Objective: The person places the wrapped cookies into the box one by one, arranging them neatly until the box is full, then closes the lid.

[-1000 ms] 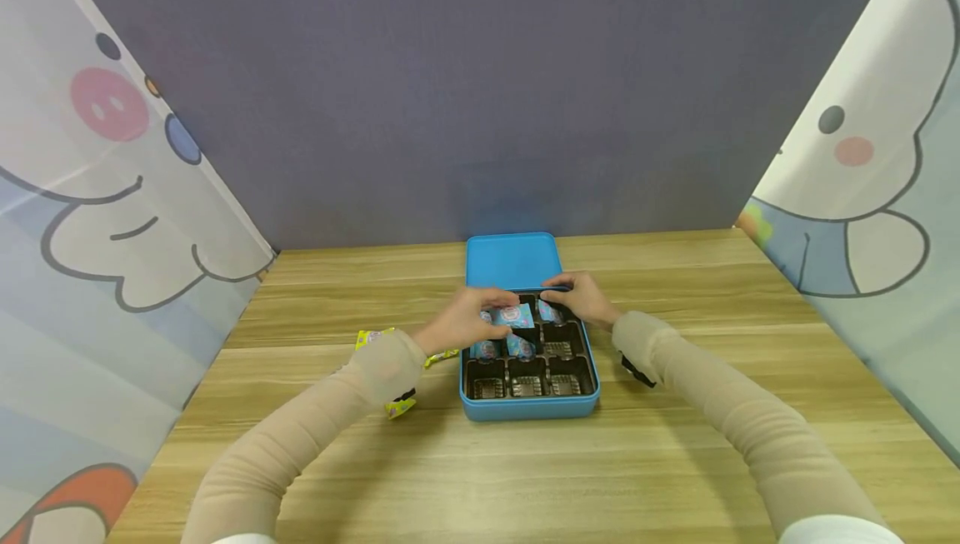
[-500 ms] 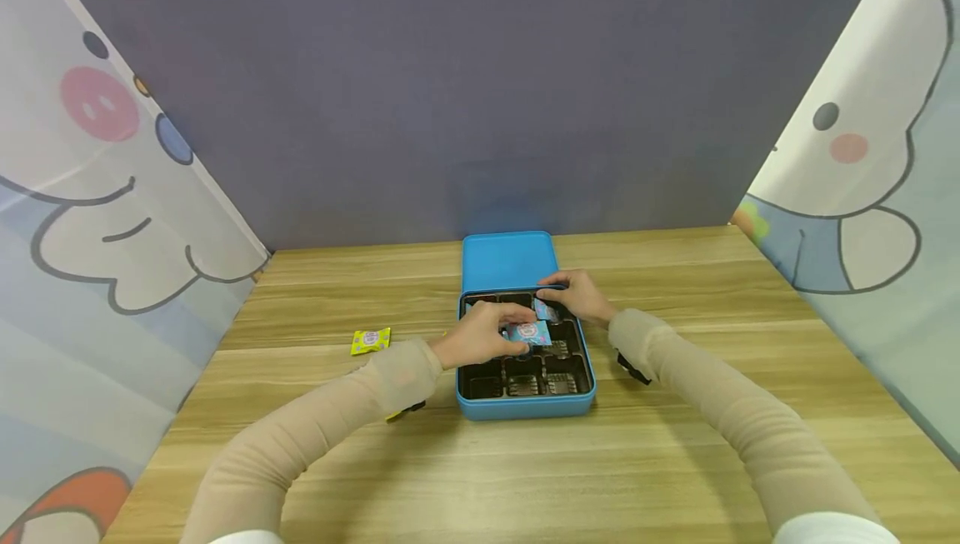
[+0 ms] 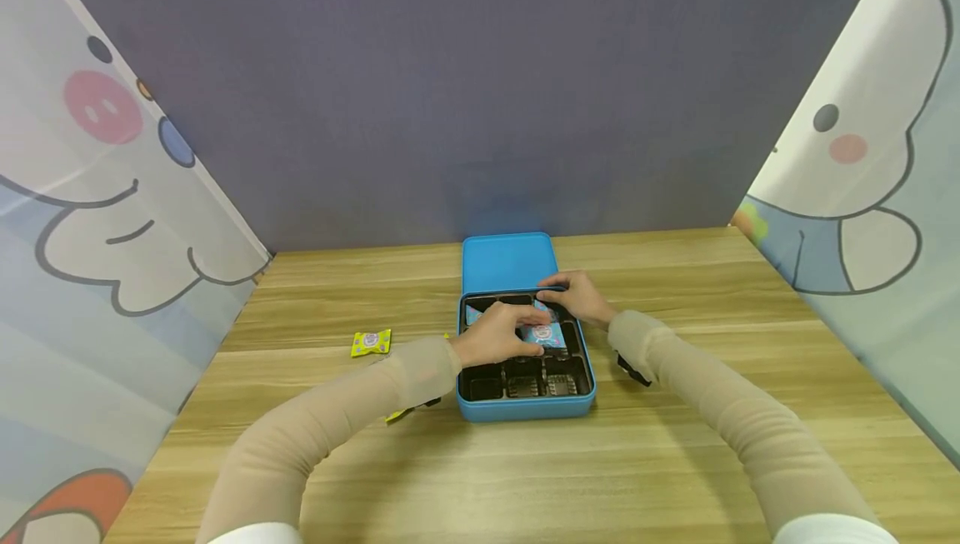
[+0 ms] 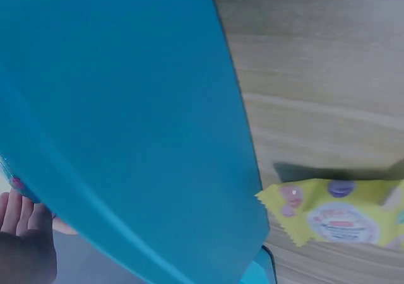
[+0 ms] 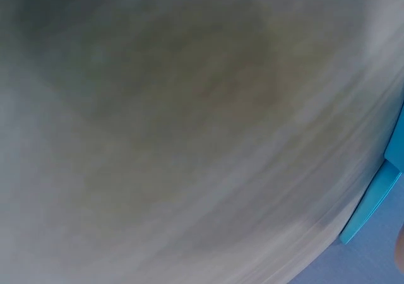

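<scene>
A blue box [image 3: 527,411] with a black divided tray stands with its lid [image 3: 510,263] folded open at the back. In the head view my left hand [image 3: 495,336] pinches a blue wrapped candy [image 3: 545,336] by its left end, over the right compartment of the middle row. My right hand [image 3: 583,297] grips the box's far right corner, its fingers at the back rim and the thumb inside. Beside that thumb, another blue packet lies in the far right compartment. A further blue packet [image 3: 472,315] shows at far left; my left hand covers part of the tray.
A yellow wrapped candy [image 3: 371,342] lies on the wooden table [image 3: 525,477] left of the box. More yellow packets are partly hidden by the left forearm. A grey panel [image 3: 480,94] rises behind the table. The right wrist view is mostly blurred.
My left hand has moved right and slightly nearer, carrying the blue candy from the tray's upper middle to its right column. The right hand has kept its place on the corner.
</scene>
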`<state>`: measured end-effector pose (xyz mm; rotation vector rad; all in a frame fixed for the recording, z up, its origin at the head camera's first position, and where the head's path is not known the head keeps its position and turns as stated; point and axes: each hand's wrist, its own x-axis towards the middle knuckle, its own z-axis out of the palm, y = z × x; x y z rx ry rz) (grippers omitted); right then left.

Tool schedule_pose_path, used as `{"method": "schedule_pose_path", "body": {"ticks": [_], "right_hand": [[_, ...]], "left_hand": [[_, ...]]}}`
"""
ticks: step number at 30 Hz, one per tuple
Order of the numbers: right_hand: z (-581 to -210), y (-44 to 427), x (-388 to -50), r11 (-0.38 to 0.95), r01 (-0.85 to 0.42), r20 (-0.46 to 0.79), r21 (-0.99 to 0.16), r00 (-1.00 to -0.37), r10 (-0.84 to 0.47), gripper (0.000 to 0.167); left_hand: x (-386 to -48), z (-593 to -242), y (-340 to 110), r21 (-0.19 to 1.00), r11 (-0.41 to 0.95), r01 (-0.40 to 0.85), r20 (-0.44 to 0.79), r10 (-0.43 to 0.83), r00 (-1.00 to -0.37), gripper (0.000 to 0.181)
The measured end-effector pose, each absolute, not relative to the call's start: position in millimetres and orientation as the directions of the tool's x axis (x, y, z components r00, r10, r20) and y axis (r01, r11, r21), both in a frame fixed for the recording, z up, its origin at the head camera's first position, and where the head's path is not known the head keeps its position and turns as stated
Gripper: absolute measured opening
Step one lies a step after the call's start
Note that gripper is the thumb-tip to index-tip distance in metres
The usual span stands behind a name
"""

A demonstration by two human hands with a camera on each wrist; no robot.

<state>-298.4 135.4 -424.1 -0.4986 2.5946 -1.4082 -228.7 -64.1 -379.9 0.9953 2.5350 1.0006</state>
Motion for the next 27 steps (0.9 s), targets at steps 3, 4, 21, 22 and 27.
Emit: {"method": "schedule_pose_path", "body": {"ticks": [3,4,21,22,27], "right_hand": [[-426,135,-299,0.507,-0.22,0.029,-0.834,-0.934,-0.356,0.033],[-426,135,-299,0.508,-0.217,0.028,-0.834,-0.935,-0.353,0.033],[-427,136,-300,0.501,-0.221,0.032,-0.837,-0.933,-0.359,0.033],[-427,136,-301,0.503,-0.222,0.03,-0.835,-0.932,-0.362,0.033],[-428,136,-301,0.511,-0.213,0.024,-0.833,-0.936,-0.35,0.031]], "left_hand": [[-231,-381,-59,0.657,0.541,0.525,0.019,0.684,-0.729,0.051],[-232,-381,-58,0.651,0.544,0.529,0.017,0.687,-0.727,0.051],[-233,-384,-43,0.555,0.591,0.586,-0.002,0.705,-0.709,0.049],[-233,-385,-42,0.548,0.595,0.588,-0.002,0.704,-0.711,0.049],[-233,-386,-41,0.538,0.599,0.593,-0.002,0.704,-0.71,0.05]]}}
